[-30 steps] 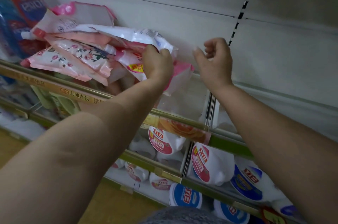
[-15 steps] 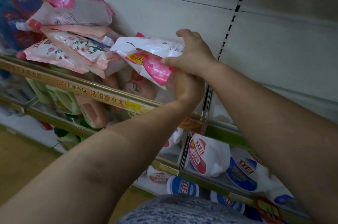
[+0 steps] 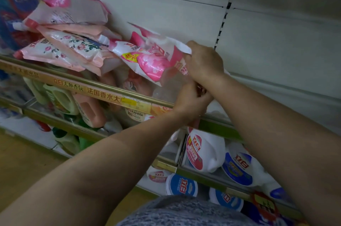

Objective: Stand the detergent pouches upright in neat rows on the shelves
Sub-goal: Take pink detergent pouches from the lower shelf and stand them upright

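The pink-and-white pouch (image 3: 149, 58) lies tilted above the shelf (image 3: 103, 87), long axis from ten to four o'clock, spout toward ten. The right hand (image 3: 204, 61) clamps its bottom edge; the left hand (image 3: 191, 96) grips beneath, fingers hidden. At nine o'clock, more pouches (image 3: 70, 45) lie heaped flat. Bottles (image 3: 203, 150) fill lower shelves.

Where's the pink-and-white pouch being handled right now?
In the head view, the pink-and-white pouch is tilted at the upper shelf's middle, gripped by the right hand, just right of the pile of pouches.
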{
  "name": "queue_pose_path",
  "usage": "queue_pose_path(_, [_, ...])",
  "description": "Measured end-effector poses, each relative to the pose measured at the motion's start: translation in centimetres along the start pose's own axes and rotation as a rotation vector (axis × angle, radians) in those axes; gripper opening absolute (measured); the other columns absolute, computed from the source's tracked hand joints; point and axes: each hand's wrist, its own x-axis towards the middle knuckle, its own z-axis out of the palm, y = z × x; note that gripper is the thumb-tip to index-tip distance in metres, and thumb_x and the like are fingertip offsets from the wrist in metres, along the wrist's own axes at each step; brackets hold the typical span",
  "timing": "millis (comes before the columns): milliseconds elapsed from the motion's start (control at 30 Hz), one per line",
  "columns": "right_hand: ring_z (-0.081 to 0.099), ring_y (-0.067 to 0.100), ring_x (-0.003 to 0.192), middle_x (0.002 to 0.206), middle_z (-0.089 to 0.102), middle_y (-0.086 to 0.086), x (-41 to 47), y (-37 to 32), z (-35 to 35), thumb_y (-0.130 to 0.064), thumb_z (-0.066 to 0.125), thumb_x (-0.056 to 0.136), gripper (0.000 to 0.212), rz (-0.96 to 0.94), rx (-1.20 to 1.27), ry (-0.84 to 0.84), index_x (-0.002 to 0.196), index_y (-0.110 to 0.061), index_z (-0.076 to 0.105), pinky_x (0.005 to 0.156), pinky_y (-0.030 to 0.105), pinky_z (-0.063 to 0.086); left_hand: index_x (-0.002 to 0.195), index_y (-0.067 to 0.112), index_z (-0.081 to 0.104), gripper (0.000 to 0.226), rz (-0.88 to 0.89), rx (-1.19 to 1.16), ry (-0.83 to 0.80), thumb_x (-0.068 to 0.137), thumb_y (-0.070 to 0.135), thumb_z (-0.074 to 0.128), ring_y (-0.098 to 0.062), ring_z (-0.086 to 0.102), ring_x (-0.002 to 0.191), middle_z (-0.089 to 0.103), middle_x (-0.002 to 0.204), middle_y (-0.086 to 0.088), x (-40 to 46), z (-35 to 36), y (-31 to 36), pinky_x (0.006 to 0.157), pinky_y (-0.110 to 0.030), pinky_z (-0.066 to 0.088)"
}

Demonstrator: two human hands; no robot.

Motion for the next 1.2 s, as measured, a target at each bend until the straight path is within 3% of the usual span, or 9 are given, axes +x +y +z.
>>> queue_pose_path(133, [0.059, 0.029, 0.093, 0.103, 0.065, 0.01, -0.4, 2.3, -1.6, -0.022, 0.041, 0.095, 0.025, 0.138, 0.195, 0.123, 0.112, -0.015, 0.059, 0.068, 0.033, 0.042, 0.103, 0.008, 0.056, 0.021, -0.083, -0.173, 0.366, 0.088, 0.021, 0.061, -0.013, 0.055, 0.082, 0.059, 0.095, -0.004, 1.9, -0.8, 0.3, 0.065, -0.008, 0.043])
queue_pose_path(233, [0.063, 0.021, 0.085, 0.093, 0.066, 0.005, -0.9, 4.7, -2.4, -0.022, 0.042, 0.097, 0.022, 0.258, 0.515, 0.214, 0.098, -0.014, 0.062, 0.072, 0.033, 0.049, 0.098, 0.01, 0.06, 0.02, -0.254, -0.275, 0.479, 0.088, 0.027, 0.06, -0.019, 0.058, 0.086, 0.056, 0.083, 0.002, 3.6, -0.8, 1.1, 0.081, -0.033, 0.054])
queue_pose_path(300, [0.062, 0.019, 0.08, 0.086, 0.065, 0.006, -1.5, 6.5, -3.2, -0.022, 0.043, 0.098, 0.021, 0.319, 0.667, 0.274, 0.085, -0.015, 0.059, 0.07, 0.033, 0.049, 0.094, 0.016, 0.057, 0.016, -0.356, -0.363, 0.409, 0.09, 0.031, 0.057, -0.021, 0.056, 0.095, 0.053, 0.085, 0.005, 4.0, -0.4, 1.7, 0.09, -0.042, 0.052])
queue_pose_path(467, [0.064, 0.0, 0.062, 0.074, 0.066, -0.008, -4.2, 10.8, -6.0, -0.035, 0.042, 0.1, 0.03, 0.497, 1.015, 0.316, 0.078, -0.022, 0.058, 0.063, 0.018, 0.051, 0.133, 0.019, 0.043, 0.046, -0.527, -0.636, 0.183, 0.094, 0.043, 0.05, -0.026, 0.045, 0.121, 0.045, 0.138, -0.011, 4.3, 1.4, 2.8, 0.097, -0.038, 0.043])
queue_pose_path(600, [0.068, 0.006, 0.068, 0.075, 0.07, -0.009, -6.1, 13.6, -7.3, -0.039, 0.041, 0.099, 0.03, 0.581, 1.109, 0.296, 0.084, -0.023, 0.062, 0.068, 0.024, 0.057, 0.106, 0.017, 0.059, 0.03, -0.499, -0.624, -0.051, 0.098, 0.04, 0.042, -0.018, 0.062, 0.086, 0.066, 0.097, -0.002, 3.7, 3.8, 3.7, 0.062, -0.019, 0.051])
queue_pose_path(767, [0.067, 0.003, 0.062, 0.076, 0.068, -0.004, -8.0, 15.8, -7.9, -0.039, 0.037, 0.101, 0.035, 0.592, 1.067, 0.312, 0.083, -0.021, 0.062, 0.058, 0.015, 0.052, 0.12, 0.015, 0.059, 0.038, -0.404, -0.528, -0.156, 0.089, 0.036, 0.059, -0.026, 0.069, 0.092, 0.07, 0.111, -0.008, 3.0, 6.6, 4.1, 0.064, -0.031, 0.055])
queue_pose_path(900, [0.067, 0.013, 0.075, 0.079, 0.068, -0.001, -9.2, 17.7, -7.6, -0.043, 0.034, 0.1, 0.04, 0.651, 0.934, 0.398, 0.078, -0.022, 0.061, 0.074, 0.027, 0.054, 0.11, 0.017, 0.059, 0.025, -0.371, -0.515, -0.155, 0.087, 0.024, 0.066, -0.027, 0.07, 0.092, 0.072, 0.106, -0.007, 2.7, 8.0, 4.5, 0.08, -0.044, 0.056])
queue_pose_path(1100, [0.059, 0.006, 0.065, 0.073, 0.06, -0.009, -9.6, 19.8, -8.8, -0.043, 0.032, 0.101, 0.036, 0.721, 0.871, 0.455, 0.091, -0.018, 0.055, 0.049, 0.012, 0.043, 0.103, 0.023, 0.056, 0.019, -0.375, -0.5, -0.14, 0.087, 0.026, 0.066, -0.027, 0.069, 0.091, 0.07, 0.107, -0.005, 1.8, 10.4, 5.7, 0.07, -0.037, 0.055])
queue_pose_path(1200, [0.061, 0.012, 0.072, 0.079, 0.061, -0.005, -9.9, 21.0, -8.9, -0.045, 0.034, 0.099, 0.038, 0.737, 0.834, 0.472, 0.094, -0.016, 0.057, 0.06, 0.021, 0.046, 0.112, 0.021, 0.052, 0.027, -0.366, -0.469, -0.143, 0.088, 0.023, 0.064, -0.025, 0.068, 0.087, 0.068, 0.107, -0.004, 1.6, 11.3, 6.1, 0.059, -0.029, 0.052])
